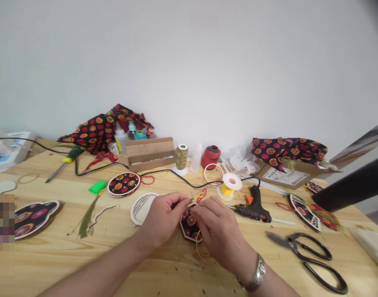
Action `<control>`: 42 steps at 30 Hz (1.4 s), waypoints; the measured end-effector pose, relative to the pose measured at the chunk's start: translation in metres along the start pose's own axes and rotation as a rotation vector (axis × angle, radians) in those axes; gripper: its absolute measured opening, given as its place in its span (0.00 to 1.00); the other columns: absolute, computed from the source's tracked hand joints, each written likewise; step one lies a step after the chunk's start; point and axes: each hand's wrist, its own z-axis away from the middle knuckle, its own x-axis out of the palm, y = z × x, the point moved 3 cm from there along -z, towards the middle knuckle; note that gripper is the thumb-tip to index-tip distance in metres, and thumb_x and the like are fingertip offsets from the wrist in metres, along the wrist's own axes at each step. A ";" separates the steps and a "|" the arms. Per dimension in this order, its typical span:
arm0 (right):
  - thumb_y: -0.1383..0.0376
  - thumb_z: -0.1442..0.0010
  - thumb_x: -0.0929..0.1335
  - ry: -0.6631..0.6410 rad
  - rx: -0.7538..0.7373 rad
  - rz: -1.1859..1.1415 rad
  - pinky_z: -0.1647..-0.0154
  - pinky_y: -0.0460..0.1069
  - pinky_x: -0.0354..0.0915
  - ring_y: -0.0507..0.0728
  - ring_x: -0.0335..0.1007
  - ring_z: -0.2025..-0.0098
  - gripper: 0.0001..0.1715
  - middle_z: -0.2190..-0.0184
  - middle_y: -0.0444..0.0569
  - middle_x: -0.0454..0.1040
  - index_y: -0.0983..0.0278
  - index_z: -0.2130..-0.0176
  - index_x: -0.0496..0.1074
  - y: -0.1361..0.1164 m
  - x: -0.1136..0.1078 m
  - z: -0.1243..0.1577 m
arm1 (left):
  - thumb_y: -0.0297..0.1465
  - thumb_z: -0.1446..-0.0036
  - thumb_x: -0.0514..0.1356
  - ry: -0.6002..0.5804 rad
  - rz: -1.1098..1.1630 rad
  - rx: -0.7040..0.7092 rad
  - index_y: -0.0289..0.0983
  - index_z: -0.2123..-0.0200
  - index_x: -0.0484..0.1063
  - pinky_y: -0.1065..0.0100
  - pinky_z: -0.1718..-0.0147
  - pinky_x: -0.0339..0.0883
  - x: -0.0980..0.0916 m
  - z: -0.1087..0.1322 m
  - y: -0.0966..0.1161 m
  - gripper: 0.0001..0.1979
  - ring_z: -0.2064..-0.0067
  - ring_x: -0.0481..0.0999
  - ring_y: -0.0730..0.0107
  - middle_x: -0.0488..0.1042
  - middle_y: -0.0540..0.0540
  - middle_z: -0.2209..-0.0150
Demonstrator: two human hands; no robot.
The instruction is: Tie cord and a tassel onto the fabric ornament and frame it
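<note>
My left hand [162, 218] and my right hand [218, 231] meet over a small fabric-covered ornament [190, 226] with a black, red and orange pattern, lying on the wooden table [68, 255]. Both hands pinch at its top edge, where a thin yellow cord [197, 247] runs from the fingertips and loops down beside the piece. A red cord loop [203, 194] shows just above the fingers. A silver watch sits on my right wrist. A round white lattice frame [141, 206] lies beside my left hand.
Black scissors [313, 255] and a black glue gun [253, 208] lie to the right. A yellow cord spool [229, 185], gold thread spool [182, 156], red spool [210, 156], cardboard box [150, 152], patterned fabric [99, 128], finished round ornament [124, 183] and green tassel [90, 210] surround the work.
</note>
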 end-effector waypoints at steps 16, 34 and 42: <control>0.71 0.48 0.69 -0.046 0.413 -0.682 0.70 0.46 0.63 0.51 0.66 0.72 0.05 0.76 0.45 0.72 0.65 0.75 0.75 0.034 -0.011 -0.012 | 0.30 0.47 0.58 -0.400 0.245 -0.020 0.35 0.76 0.74 0.71 0.72 0.62 0.009 0.007 0.005 0.08 0.75 0.68 0.73 0.71 0.51 0.79; 0.64 0.56 0.75 0.192 0.756 -1.214 0.76 0.43 0.59 0.47 0.63 0.79 0.07 0.79 0.43 0.75 0.64 0.72 0.78 0.025 0.014 -0.005 | 0.32 0.46 0.61 -0.186 0.716 -0.198 0.34 0.78 0.73 0.75 0.74 0.58 0.007 0.001 -0.005 0.10 0.75 0.66 0.77 0.69 0.52 0.79; 0.63 0.54 0.73 0.181 0.758 -1.103 0.78 0.45 0.58 0.48 0.61 0.80 0.08 0.84 0.44 0.72 0.66 0.78 0.77 0.023 0.010 -0.008 | 0.34 0.44 0.59 -0.210 0.543 -0.147 0.34 0.79 0.71 0.72 0.74 0.59 0.008 0.004 -0.003 0.14 0.75 0.65 0.75 0.70 0.50 0.79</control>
